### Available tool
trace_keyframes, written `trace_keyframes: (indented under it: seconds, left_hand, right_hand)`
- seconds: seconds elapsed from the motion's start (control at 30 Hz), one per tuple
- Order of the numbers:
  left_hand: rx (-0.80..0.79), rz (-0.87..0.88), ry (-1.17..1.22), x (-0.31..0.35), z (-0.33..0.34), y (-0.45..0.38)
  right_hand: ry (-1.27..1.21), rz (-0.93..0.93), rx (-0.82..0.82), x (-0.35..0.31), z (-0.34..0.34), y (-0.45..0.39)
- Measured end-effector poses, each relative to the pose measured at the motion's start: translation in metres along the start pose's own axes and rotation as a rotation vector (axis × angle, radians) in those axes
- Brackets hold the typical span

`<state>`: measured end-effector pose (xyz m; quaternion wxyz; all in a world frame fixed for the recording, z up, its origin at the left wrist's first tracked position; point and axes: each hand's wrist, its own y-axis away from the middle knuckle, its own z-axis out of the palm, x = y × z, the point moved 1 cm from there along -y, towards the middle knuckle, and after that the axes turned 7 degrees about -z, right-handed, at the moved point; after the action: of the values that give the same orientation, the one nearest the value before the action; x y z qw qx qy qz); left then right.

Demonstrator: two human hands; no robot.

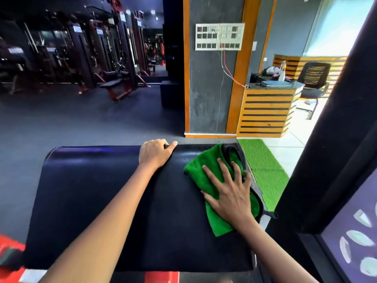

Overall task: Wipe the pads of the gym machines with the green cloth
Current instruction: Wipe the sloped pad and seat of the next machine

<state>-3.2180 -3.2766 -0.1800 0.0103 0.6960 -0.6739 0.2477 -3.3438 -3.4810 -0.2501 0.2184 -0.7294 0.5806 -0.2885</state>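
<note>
Pressing flat on the green cloth [206, 178], the right hand [230, 193] has its fingers straight and spread, palm down, so its grip is spread wide and pinches nothing. The cloth lies bunched on the right part of the black pad [102, 201], its far end reaching the pad's far right corner and its near end poking out below the wrist. A dark grey edge of the cloth shows along its right side, at the pad's right edge. The left hand [156, 153] rests on the far edge of the pad, left of the cloth and apart from it, with the fingers bent over that edge and the thumb lying along the top. The pad fills the near middle of the view, wide and glossy. Right of it on the floor is a strip of green turf [263, 170]. Beyond stands a grey pillar [208, 88] with orange trim and a white switch panel [220, 36], thin wires hanging from it. Further right is an orange striped counter [265, 111] with a black chair [314, 76] behind. Far left, in dim light, stand gym machines [85, 54] and a bench [114, 82].
</note>
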Motion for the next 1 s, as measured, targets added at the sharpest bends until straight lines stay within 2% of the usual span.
trace_keyframes:
  seconds: [0.1, 0.2, 0.27, 0.37, 0.4, 0.47, 0.57, 0.63, 0.77, 0.83, 0.87, 1.0]
  left_hand:
    - [0.005, 0.016, 0.016, -0.001, 0.001, 0.000]
    - [0.027, 0.033, -0.007, -0.001, 0.001, 0.001]
    - [0.031, 0.029, -0.013, -0.001, 0.002, 0.000]
    - [0.028, 0.039, -0.025, -0.002, 0.004, -0.002]
    - [0.032, 0.045, -0.031, -0.002, 0.004, -0.003]
    - [0.045, 0.061, -0.040, -0.002, 0.005, -0.002]
    - [0.041, 0.081, -0.062, -0.002, 0.006, 0.000]
    - [0.037, 0.084, -0.074, -0.002, 0.006, 0.000]
    - [0.100, 0.104, -0.084, -0.003, 0.011, 0.005]
    - [0.149, 0.129, -0.071, -0.003, 0.015, 0.014]
    - [0.163, 0.136, -0.067, -0.003, 0.016, 0.016]
    - [0.147, 0.130, -0.057, -0.001, 0.014, 0.022]
  right_hand:
    - [-0.020, 0.205, -0.001, -0.003, -0.003, -0.025]
    - [-0.034, 0.252, -0.027, -0.014, -0.005, -0.042]
    - [-0.013, 0.113, 0.002, -0.019, 0.002, -0.030]
    - [0.025, -0.204, 0.044, -0.014, 0.008, 0.010]
    - [0.033, -0.235, 0.053, -0.009, 0.007, 0.018]
    - [0.044, -0.133, 0.103, 0.000, 0.003, 0.015]
    - [0.030, 0.164, 0.102, -0.006, -0.001, -0.022]
    - [0.015, 0.208, 0.059, -0.020, 0.000, -0.040]
    - [0.014, -0.055, 0.077, -0.049, 0.005, -0.021]
    - [0.023, -0.182, 0.090, -0.040, 0.006, -0.001]
    - [0.027, -0.184, 0.098, -0.032, 0.006, 0.003]
    - [-0.001, 0.137, 0.138, -0.018, 0.001, -0.017]
